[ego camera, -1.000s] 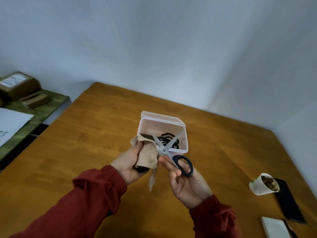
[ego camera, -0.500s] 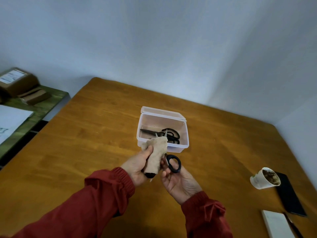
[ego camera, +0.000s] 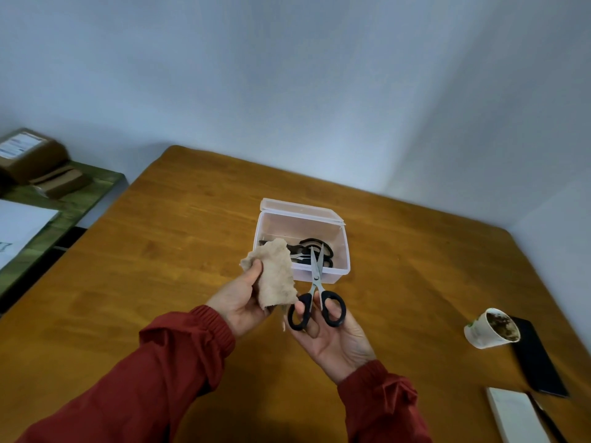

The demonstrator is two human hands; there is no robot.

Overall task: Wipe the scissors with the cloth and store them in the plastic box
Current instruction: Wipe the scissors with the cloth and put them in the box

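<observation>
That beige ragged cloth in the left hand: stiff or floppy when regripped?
Likely floppy: the beige ragged cloth drapes limply from the left hand. Probably light, as a thumb pinch holds it. Its frayed edge might snag on the black-handled steel scissors.

— Any writing you can read here?
— None. The brown cardboard parcel (ego camera: 35,161) on the green wooden shelf (ego camera: 80,199) carries a white label (ego camera: 19,143), but its lines are a blur.
— And the white paper cup (ego camera: 478,335)?
— A small green mark near its rim, too small to make out. The white paper sheet (ego camera: 22,225) at the left edge shows a faint dark mark, equally unreadable.
</observation>
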